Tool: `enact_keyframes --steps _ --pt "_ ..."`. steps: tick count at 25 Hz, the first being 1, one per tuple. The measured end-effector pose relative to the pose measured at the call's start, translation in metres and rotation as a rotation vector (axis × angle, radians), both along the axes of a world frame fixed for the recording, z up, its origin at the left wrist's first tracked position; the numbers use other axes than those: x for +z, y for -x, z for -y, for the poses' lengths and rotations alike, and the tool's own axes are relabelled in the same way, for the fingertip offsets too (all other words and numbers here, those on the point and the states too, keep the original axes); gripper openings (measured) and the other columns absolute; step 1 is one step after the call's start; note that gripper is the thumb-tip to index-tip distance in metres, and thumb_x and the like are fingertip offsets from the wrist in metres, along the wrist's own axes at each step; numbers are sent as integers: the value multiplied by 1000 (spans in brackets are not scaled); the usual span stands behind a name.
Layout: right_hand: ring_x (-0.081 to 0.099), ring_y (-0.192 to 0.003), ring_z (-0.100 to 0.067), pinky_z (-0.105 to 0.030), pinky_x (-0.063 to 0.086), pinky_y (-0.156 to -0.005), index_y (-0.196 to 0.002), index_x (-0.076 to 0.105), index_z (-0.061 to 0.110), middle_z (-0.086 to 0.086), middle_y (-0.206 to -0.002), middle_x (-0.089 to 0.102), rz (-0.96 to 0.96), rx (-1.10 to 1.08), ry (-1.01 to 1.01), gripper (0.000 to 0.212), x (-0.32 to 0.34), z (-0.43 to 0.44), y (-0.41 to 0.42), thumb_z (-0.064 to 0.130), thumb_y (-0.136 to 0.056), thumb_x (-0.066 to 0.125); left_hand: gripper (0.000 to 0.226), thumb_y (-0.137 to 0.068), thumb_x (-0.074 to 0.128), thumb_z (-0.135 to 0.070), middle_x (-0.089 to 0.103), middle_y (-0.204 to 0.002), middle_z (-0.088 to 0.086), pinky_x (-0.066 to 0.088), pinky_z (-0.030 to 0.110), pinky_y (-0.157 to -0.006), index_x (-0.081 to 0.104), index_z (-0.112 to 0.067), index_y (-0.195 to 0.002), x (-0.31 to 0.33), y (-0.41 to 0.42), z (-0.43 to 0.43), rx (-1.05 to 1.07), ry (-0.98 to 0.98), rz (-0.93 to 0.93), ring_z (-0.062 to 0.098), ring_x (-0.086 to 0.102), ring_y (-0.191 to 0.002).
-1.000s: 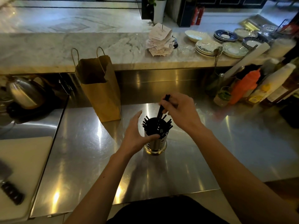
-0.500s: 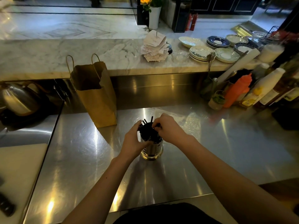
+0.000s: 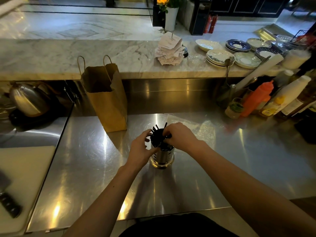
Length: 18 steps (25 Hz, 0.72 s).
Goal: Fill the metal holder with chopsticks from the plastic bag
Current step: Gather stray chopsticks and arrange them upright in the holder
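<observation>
A round metal holder (image 3: 162,157) stands upright on the steel counter (image 3: 95,168), crowded with black chopsticks (image 3: 157,136) that stick out of its top. My left hand (image 3: 142,147) wraps the holder's left side near the rim. My right hand (image 3: 179,135) lies over the top right of the bundle, fingers closed around the chopstick ends. A flat clear plastic bag (image 3: 196,128) lies on the counter just behind my right hand.
A brown paper bag (image 3: 106,100) stands behind and left of the holder. A kettle (image 3: 29,100) sits at far left, a cutting board (image 3: 22,177) with a knife (image 3: 8,202) at near left. Sauce bottles (image 3: 258,98) crowd the right; plates (image 3: 220,57) and receipts (image 3: 169,48) rest on the marble ledge.
My right hand came down from holding a chopstick above the holder and now presses on the bundle's top. My left hand stayed on the holder. The view has shifted slightly.
</observation>
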State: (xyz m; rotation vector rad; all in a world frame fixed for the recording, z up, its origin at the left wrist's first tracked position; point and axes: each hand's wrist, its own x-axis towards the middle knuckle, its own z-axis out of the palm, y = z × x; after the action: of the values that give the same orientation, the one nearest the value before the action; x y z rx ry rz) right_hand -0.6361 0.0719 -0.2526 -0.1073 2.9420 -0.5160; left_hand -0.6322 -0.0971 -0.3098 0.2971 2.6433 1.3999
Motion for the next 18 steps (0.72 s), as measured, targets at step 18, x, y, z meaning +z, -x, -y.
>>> enact_keyframes --steps 18 --pt "60 -92 -15 -22 52 -74 -137 47 24 1 -122 49 166 -154 517 78 -29 -38 -35 19 -70 84 41 -80 76 -11 70 -112 2 54 29 -93 64 -17 -119 -10 -11 -10 23 -144 5 13 66 -102"
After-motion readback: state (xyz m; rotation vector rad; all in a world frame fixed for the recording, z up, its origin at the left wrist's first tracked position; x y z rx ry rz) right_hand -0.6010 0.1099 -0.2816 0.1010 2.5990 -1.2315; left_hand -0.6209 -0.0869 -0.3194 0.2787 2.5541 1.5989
